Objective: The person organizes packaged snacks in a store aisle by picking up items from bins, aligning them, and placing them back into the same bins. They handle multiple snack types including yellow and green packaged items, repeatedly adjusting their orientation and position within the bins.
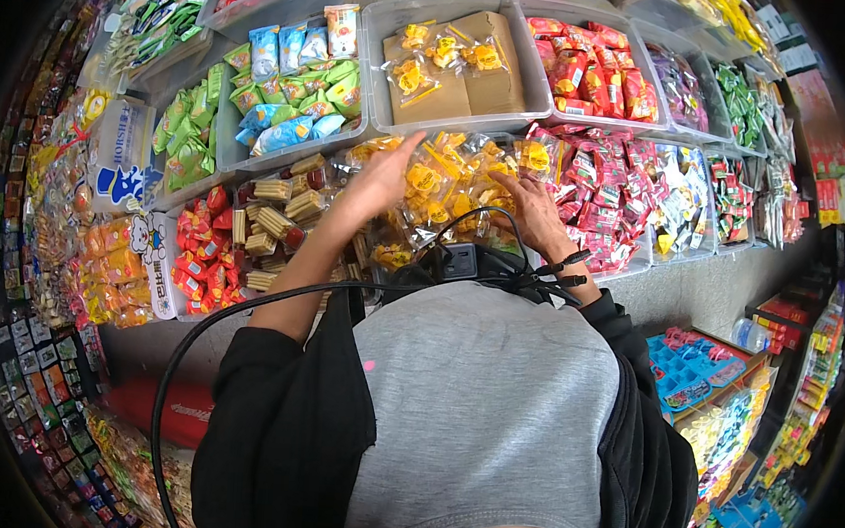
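Note:
Clear packets of yellow candy [437,182] lie heaped in front of me, below a clear plastic bin [473,118]. My left hand [386,178] is at the heap's left side, index finger stretched towards the bin's front wall; whether its other fingers hold a packet cannot be told. My right hand [533,212] rests on the heap's right side with fingers spread and bent over the packets. Inside the bin, several similar yellow packets [411,75] lie on a brown cardboard sheet [500,89].
Bins of green and blue packets [302,100], wafer-like sticks [274,220] and red packets [204,252] stand to the left. Red packets [597,72] and pink packets [605,195] fill bins to the right. A black cable [166,365] runs across my left arm.

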Motion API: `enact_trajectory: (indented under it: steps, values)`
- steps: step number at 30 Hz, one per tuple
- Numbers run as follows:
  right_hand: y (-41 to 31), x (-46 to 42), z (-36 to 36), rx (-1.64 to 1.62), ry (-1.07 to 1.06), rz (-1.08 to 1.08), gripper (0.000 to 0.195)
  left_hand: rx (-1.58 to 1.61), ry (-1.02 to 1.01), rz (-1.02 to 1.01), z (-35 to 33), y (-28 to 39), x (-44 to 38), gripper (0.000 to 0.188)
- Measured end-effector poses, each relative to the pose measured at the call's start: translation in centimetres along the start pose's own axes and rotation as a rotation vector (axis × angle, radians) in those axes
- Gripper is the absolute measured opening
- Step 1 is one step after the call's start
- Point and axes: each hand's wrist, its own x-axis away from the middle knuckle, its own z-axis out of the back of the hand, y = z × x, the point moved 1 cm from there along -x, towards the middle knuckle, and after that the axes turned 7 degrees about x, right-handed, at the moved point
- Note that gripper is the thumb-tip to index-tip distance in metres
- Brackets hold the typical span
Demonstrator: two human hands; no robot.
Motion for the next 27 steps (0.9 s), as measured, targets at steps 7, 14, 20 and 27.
enact_trajectory:
  steps: [7, 14, 20, 27]
  values:
    - [0.4, -0.1, 3.6, -0.460, -0.054, -0.145, 0.064, 0.587, -0.227, -0.232, 6.7, 1.2, -0.3, 0.068]
    - [1.1, -0.1, 4.3, -0.774, -0.146, -0.294, 0.058, 1.228, 0.427, -0.115, 5.9, 3.1, -4.9, 0.062]
    - [1.0, -1.6, 5.7, -0.692, -0.268, -0.313, 0.054, 0.757, 0.073, -0.141, 3.0, -0.8, -3.6, 0.044]
    - [-2.2, -7.0, 10.0, -1.627, 0.284, -0.232, 0.059, 0.038, 0.091, -0.249, -2.6, -1.9, -1.2, 0.075]
